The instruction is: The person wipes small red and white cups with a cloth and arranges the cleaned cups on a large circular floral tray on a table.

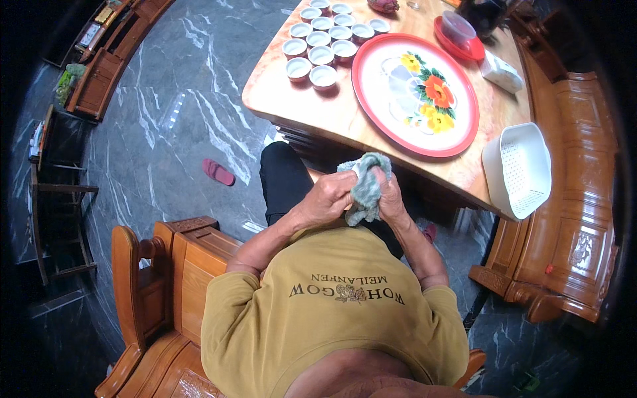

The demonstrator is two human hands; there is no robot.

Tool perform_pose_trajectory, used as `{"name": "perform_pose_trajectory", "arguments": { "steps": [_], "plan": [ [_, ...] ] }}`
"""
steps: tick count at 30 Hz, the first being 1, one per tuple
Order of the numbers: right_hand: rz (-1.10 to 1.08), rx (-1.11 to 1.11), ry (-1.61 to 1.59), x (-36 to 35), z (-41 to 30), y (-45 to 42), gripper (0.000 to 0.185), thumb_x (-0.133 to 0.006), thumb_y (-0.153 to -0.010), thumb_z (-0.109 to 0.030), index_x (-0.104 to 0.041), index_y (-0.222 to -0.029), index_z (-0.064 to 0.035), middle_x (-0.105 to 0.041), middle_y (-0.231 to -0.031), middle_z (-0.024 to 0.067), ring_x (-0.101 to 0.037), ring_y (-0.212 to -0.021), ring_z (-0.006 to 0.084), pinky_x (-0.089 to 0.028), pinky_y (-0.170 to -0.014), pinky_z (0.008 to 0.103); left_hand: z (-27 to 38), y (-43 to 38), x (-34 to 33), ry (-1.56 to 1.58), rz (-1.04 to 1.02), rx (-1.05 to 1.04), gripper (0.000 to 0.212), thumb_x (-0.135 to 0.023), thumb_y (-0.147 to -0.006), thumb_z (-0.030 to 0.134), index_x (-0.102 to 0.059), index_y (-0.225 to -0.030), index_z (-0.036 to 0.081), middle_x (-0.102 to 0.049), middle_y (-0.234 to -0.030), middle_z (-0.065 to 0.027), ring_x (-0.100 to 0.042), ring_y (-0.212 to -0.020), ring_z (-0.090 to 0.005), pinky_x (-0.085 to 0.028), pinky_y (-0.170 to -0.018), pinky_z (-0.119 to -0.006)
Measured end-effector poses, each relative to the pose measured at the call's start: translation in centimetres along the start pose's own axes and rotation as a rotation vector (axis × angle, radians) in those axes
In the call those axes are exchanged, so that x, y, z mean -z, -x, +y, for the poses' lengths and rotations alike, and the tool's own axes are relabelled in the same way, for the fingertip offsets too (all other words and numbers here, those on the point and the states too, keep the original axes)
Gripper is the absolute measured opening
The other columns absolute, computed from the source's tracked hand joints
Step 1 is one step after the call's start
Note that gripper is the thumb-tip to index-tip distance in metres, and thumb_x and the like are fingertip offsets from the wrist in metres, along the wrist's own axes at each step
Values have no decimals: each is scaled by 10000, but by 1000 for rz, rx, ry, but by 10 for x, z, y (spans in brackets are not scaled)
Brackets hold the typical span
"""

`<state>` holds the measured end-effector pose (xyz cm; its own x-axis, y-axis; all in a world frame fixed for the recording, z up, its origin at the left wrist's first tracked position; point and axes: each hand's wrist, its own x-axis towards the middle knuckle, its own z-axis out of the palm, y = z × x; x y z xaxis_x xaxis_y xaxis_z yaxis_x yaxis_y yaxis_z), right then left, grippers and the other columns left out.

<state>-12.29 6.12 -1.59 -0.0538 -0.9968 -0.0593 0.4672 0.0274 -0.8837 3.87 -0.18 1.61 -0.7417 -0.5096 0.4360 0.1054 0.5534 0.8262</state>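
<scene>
Just short of the table's near edge, both hands grip a bunched, pale green-grey cloth (pixel 367 191) in front of my body. My left hand (pixel 329 198) pinches its left side with curled fingers. On the other side, my right hand (pixel 391 198) has its thumb pressed into the folds. Whether something is wrapped inside the cloth, I cannot tell. Beyond the hands lies a large round tray (pixel 390 124) with a red rim and painted flowers. Several small cups (pixel 323 77), white inside and dark reddish outside, stand grouped to its left on the table (pixel 271 92).
A white perforated plastic basket (pixel 517 171) sits at the table's right corner. Behind the tray are a red dish (pixel 473 49) with a clear plastic bowl (pixel 458 26), a tissue pack (pixel 500 72) and a dragon fruit (pixel 383 5). Carved wooden seats (pixel 582 184) flank the table; a pink slipper (pixel 219 172) lies on the floor.
</scene>
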Motion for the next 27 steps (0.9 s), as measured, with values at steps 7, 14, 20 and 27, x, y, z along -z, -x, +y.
{"name": "perform_pose_trajectory", "arguments": {
  "steps": [7,14,20,27],
  "plan": [
    [-104,319,475,-6,-13,5,848,-619,-777,-669,-461,-1256,13,-514,-1156,84,-520,-1016,152,-433,-892,297,2,7,7,526,-35,310,229,-528,-909,28,-591,-1124,-21,-602,-943,-61,-566,-851,-122,-471,-726,-281],
    [-79,262,475,-14,-27,1,741,-561,-829,-655,-511,-1141,15,-567,-983,49,-538,-910,122,-445,-819,261,12,4,5,-6,-13,-101,152,-556,-788,-25,-565,-939,-21,-555,-873,-169,-572,-836,-350,-474,-741,-405],
    [-21,-210,-200,13,3,-1,417,-540,-932,-413,-555,-1057,-16,-601,-925,36,-575,-834,110,-494,-759,265,5,14,-1,-350,-224,-173,352,-605,-671,-19,-580,-1022,-19,-559,-1012,-165,-566,-917,-331,-477,-827,-398],
    [184,-204,-392,11,9,0,296,-462,-967,-263,-582,-1078,-16,-647,-950,65,-626,-845,149,-520,-771,284,-2,10,-9,-236,-112,-91,323,-582,-775,19,-579,-1094,-35,-566,-1009,-122,-554,-911,-242,-464,-837,-357]
  ]
}}
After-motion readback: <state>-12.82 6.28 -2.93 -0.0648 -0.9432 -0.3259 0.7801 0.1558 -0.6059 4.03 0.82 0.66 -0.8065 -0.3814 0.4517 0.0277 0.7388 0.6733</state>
